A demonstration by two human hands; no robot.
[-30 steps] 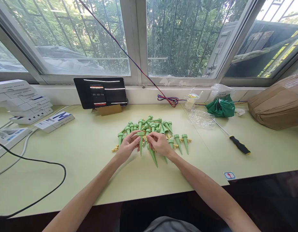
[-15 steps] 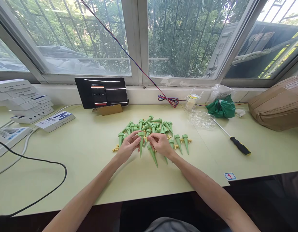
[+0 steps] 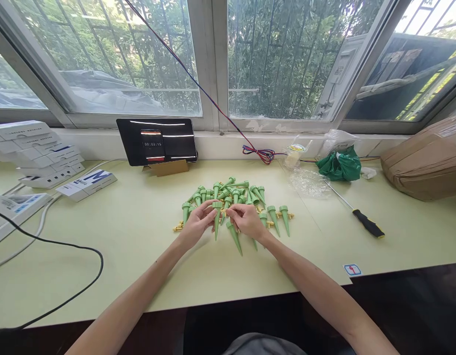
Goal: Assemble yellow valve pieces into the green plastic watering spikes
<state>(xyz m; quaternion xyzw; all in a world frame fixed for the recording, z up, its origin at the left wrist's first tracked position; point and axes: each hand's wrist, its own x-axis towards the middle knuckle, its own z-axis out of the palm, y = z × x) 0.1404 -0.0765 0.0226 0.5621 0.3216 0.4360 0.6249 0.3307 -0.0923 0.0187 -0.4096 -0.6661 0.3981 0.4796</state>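
Upright, with its tip pointing down, a green plant watering spike (image 3: pixel 217 222) is pinched by its ribbed cap in my left hand (image 3: pixel 195 226). Just right of it, the fingers of my right hand (image 3: pixel 247 220) close on a small yellow valve (image 3: pixel 225 212), mostly hidden by the fingertips. Behind both hands lies a pile of green spikes (image 3: pixel 235 195). Below my right hand a loose spike (image 3: pixel 234 239) points toward me. To the right, two more spikes (image 3: pixel 284 219) lie beside yellow valves (image 3: pixel 269 224). More yellow valves (image 3: pixel 178 227) show left of my left hand.
A black tablet (image 3: pixel 127 143) showing a timer leans at the back. White boxes (image 3: pixel 35 153) and cables (image 3: pixel 98 256) occupy the left. On the right are a screwdriver (image 3: pixel 368 223), a green bag (image 3: pixel 340 165), clear plastic (image 3: pixel 311 183) and a brown carton (image 3: pixel 423 160).
Both hands keep nearly the same pose around the spike and valve. The whole view shifts very slightly, and the timer goes from 00:03:14 to 00:03:15.
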